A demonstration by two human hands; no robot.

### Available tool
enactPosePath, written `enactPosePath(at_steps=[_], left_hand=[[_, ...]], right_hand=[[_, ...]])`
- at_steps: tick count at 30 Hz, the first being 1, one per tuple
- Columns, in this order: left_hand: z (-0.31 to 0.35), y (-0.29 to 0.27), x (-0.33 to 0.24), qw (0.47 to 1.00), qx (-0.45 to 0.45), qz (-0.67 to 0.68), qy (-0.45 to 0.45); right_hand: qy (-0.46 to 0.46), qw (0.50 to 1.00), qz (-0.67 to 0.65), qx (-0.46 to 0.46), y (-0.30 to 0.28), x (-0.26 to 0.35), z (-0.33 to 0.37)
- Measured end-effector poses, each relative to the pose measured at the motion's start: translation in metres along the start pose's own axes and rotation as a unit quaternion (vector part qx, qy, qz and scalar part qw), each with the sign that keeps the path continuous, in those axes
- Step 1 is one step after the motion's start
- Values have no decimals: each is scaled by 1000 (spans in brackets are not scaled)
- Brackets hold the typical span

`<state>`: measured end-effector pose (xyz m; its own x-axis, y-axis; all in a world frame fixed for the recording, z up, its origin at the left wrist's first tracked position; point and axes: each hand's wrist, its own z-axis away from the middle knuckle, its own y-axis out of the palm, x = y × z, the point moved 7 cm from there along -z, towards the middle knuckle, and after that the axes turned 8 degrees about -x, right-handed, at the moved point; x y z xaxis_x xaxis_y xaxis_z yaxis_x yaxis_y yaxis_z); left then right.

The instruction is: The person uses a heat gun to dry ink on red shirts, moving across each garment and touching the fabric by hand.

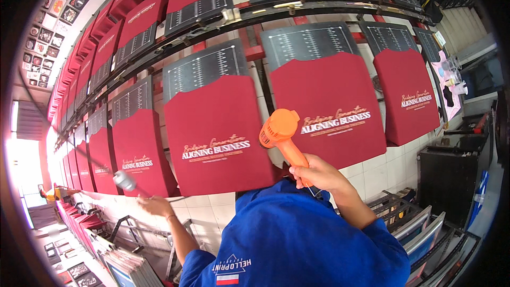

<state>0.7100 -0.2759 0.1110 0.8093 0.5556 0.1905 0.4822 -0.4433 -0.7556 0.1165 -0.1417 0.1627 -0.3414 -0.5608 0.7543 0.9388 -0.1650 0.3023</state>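
Observation:
My right hand point(317, 172) is closed round the handle of an orange heat gun point(281, 126), held above the gap between two maroon shirts. Its dark nozzle faces left, toward the printed front of the nearer-left shirt point(212, 122). The right-hand shirt point(334, 95) lies partly behind the gun, its print beside the barrel. Out to the left, my left hand point(155, 207) grips a grey electrical plug connector point(126, 181), slightly blurred. A dark cable slants down to this connector from the upper left, and another cord passes by my wrist. Both shirts are stretched over dark boards with white ruler marks.
Long rows of maroon shirts on boards point(206, 66) curve away left, with a black rail point(255, 13) between rows. A black cabinet point(449, 180) stands at right. Metal racks with frames point(425, 234) are at lower right and lower left. A pink-topped table point(451, 90) is far right.

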Motion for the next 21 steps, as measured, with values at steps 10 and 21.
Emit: enactPosePath(at_steps=[10,21], left_hand=[[-98,191,187,979,111,42,-165],[-57,290,155,836,178,260,-449]], right_hand=[[-3,987,-20,-161,139,-6,-49],[-38,962,18,-271,171,-5,-51]])
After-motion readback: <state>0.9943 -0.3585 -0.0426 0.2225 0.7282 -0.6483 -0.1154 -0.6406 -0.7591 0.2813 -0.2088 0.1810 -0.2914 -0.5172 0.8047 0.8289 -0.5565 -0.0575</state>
